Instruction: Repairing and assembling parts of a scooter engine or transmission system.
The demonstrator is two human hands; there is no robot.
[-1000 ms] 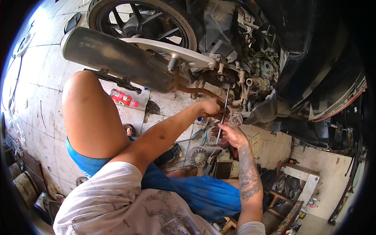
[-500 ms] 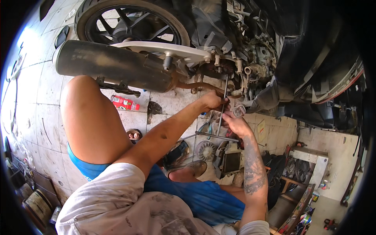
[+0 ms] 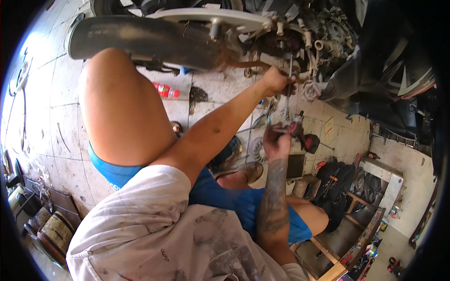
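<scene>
My left hand (image 3: 277, 82) is closed around the shaft of a long metal T-handle wrench (image 3: 287, 107). The wrench's far end reaches up to the dirty, opened engine (image 3: 281, 43) of a motorbike. Lower down, my right hand (image 3: 276, 141) has its fingers curled at the wrench's crossbar; motion blurs them slightly. Just beyond those fingers shows a red and black cordless power tool (image 3: 307, 139), partly overlapped by the bar. A dark exhaust muffler (image 3: 140, 41) lies across the top left, and a light metal arm (image 3: 197, 18) runs above it.
A red-labelled bottle (image 3: 166, 90) rests on the tiled floor (image 3: 70, 122) beside my raised left knee. Near my foot lie a round finned part (image 3: 257, 149) and a dark rectangular part (image 3: 296, 166). A wooden frame (image 3: 358, 236) stands at lower right; cans (image 3: 58, 234) stand lower left.
My right hand has left the shaft near my left hand and moved down to the crossbar, which has turned. The motorbike sits higher in the view. The red and black power tool has come into sight.
</scene>
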